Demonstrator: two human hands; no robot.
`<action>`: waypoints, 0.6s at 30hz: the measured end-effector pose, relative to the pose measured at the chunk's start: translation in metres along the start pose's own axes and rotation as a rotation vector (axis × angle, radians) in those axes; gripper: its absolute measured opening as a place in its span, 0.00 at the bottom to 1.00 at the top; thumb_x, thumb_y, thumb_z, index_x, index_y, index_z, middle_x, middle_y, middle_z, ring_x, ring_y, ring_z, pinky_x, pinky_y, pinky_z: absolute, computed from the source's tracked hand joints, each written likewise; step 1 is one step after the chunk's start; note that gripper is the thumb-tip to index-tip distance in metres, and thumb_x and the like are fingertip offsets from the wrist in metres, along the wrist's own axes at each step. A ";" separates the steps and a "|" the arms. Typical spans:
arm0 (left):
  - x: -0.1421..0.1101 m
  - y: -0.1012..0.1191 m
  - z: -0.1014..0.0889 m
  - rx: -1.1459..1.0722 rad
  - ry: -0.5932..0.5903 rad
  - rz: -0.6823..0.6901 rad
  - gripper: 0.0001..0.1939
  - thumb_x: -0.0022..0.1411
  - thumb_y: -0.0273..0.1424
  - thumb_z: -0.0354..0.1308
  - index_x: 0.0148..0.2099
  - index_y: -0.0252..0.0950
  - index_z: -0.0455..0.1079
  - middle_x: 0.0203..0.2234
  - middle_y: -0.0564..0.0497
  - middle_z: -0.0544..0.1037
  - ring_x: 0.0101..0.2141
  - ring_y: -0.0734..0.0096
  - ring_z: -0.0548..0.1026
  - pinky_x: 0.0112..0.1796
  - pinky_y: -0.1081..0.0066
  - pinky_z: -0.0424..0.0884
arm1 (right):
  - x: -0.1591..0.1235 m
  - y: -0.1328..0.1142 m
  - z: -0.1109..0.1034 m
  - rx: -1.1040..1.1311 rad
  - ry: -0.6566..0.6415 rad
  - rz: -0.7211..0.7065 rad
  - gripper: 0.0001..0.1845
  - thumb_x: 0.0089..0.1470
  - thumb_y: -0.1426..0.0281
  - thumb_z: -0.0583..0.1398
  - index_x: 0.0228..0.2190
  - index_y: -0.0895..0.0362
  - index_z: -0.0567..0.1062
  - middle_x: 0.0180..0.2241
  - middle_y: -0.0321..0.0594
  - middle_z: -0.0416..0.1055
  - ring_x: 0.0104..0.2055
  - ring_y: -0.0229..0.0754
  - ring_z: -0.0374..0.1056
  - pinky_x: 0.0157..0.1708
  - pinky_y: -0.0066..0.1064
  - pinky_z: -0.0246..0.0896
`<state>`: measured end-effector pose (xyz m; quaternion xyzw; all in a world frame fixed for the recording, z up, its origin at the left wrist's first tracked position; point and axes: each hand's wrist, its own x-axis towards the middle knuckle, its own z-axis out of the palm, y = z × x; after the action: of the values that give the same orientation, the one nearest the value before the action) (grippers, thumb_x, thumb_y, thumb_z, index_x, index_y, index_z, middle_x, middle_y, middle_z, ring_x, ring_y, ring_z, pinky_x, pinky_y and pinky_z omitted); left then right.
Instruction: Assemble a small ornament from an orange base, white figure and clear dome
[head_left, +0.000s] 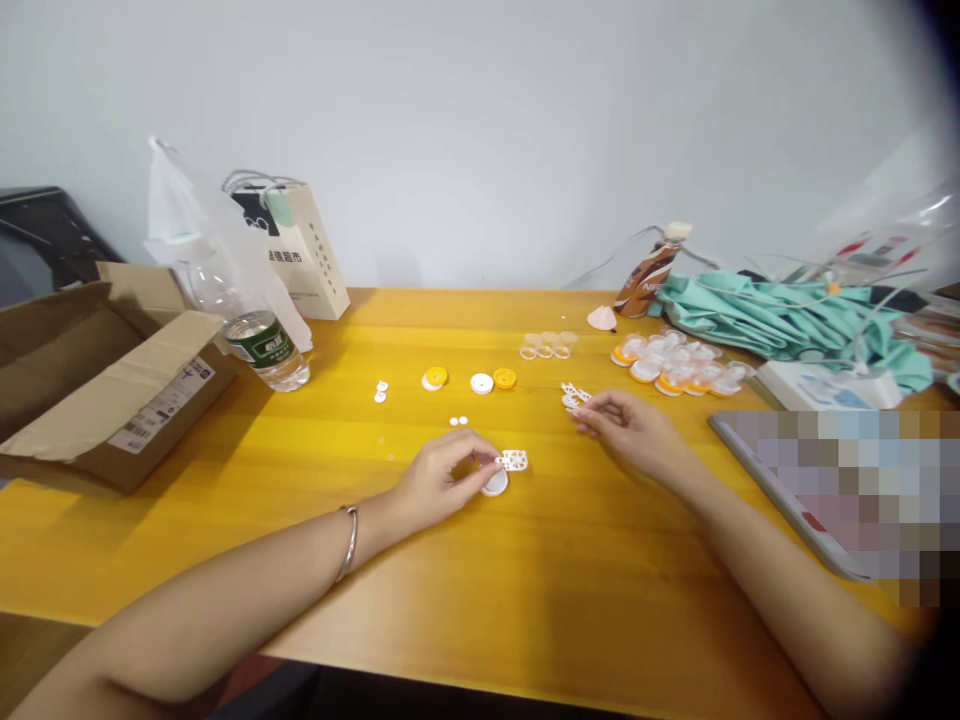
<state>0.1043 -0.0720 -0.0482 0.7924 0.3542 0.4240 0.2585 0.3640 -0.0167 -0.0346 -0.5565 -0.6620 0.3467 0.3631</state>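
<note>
Between the thumb and finger of my left hand [448,478] is a small white perforated plastic plate [514,460]. Just below it lies a round white disc [495,484], partly covered by my fingers. My right hand [626,430] pinches at white perforated plastic pieces [574,394] farther back on the table; its fingertips hide part of them. Behind my left hand are two tiny white discs [458,421]. Farther back sit a white ring [481,383], an orange ring [505,378] and a yellow ring [436,376] resting over a white one.
Clear cups [548,346] and a cluster of orange-and-white capped clear pieces [679,362] stand at the back right, near a brown drink bottle [649,275] and a teal umbrella [772,315]. A tablet [795,500] lies right. Left are a cardboard box [112,390] and a water bottle [267,350].
</note>
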 end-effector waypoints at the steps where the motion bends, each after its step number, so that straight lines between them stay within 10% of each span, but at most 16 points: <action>1: 0.000 0.000 0.000 0.001 0.000 0.000 0.06 0.59 0.30 0.54 0.36 0.33 0.69 0.30 0.48 0.75 0.32 0.74 0.72 0.36 0.72 0.69 | -0.002 -0.003 0.003 0.158 -0.059 0.041 0.13 0.44 0.60 0.61 0.26 0.56 0.68 0.26 0.39 0.73 0.27 0.40 0.69 0.29 0.32 0.63; 9: 0.001 0.001 0.001 0.009 0.000 -0.006 0.07 0.59 0.31 0.53 0.36 0.33 0.69 0.30 0.48 0.75 0.31 0.73 0.72 0.35 0.72 0.69 | -0.013 -0.012 0.025 0.687 -0.199 0.309 0.14 0.39 0.68 0.66 0.33 0.55 0.73 0.30 0.35 0.73 0.30 0.33 0.69 0.36 0.27 0.65; 18: 0.001 0.002 0.001 0.000 -0.001 0.006 0.06 0.59 0.30 0.53 0.37 0.34 0.69 0.31 0.48 0.75 0.32 0.73 0.72 0.36 0.72 0.69 | -0.037 -0.031 0.052 0.388 -0.135 -0.081 0.14 0.44 0.64 0.64 0.35 0.54 0.75 0.32 0.39 0.71 0.33 0.38 0.67 0.36 0.33 0.64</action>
<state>0.1066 -0.0722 -0.0469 0.7937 0.3517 0.4244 0.2575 0.3079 -0.0605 -0.0370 -0.4245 -0.6274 0.4894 0.4321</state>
